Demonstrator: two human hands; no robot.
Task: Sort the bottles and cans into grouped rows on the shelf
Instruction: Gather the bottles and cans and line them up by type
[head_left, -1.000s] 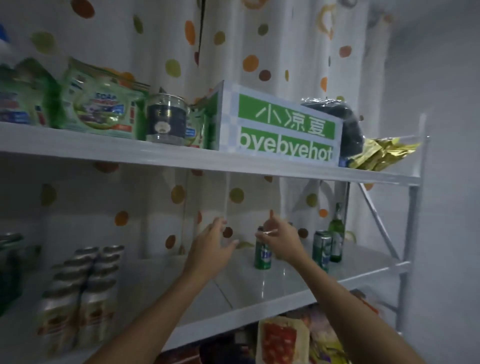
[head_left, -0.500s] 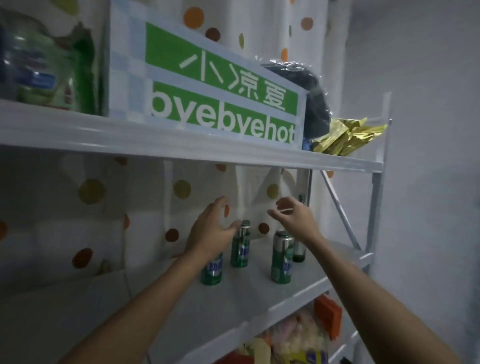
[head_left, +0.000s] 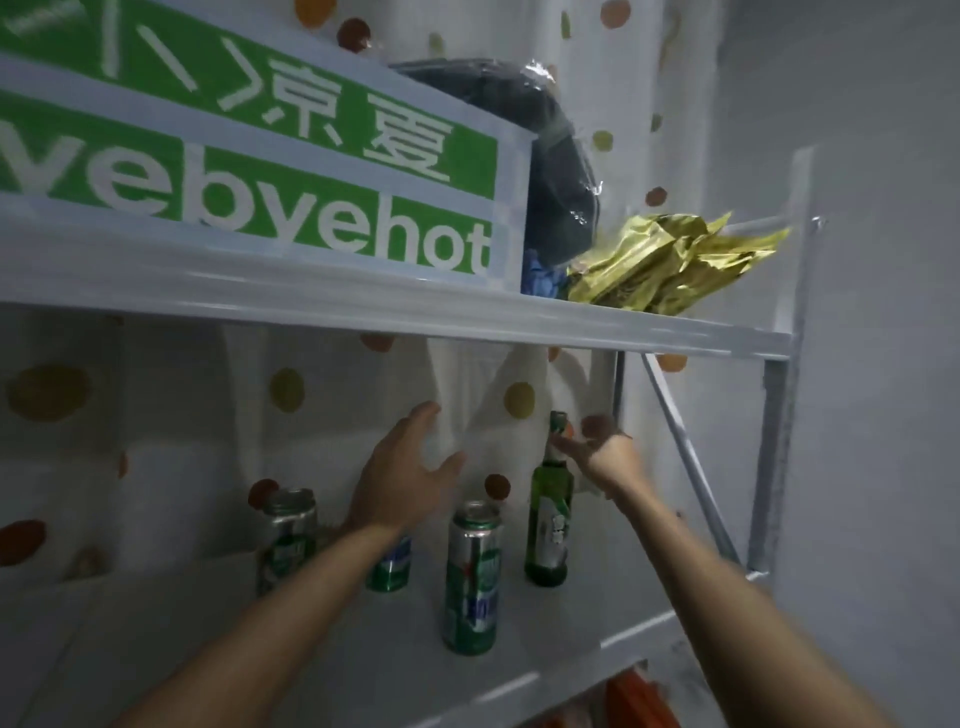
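Left hand (head_left: 410, 478) spread wide, empty, hovering over the cans. Right hand (head_left: 602, 452) is open with loose fingers at the neck of the tall green glass bottle (head_left: 545, 525); it's too blurred to tell if I'm touching it. I'd say the step is reaching for the bottle to place it apart from the cans. The next move calls for curling my right fingers round the neck and lifting carefully, since the front green-and-silver drink can (head_left: 471, 577) stands near it. The middle green can (head_left: 390, 569) is half hidden behind my left forearm, and the left green-and-silver can (head_left: 284, 540) stands beside it. All are upright on the white metal lower shelf (head_left: 597, 618), with the bottle furthest right. Can and bottle labels are green with white and blue print, unreadable. On the upper shelf, the white-and-green cardboard box (head_left: 311, 171) reads "yebyehot" and "凉夏". Crumpled gold foil packets (head_left: 670, 265) lie beside it.
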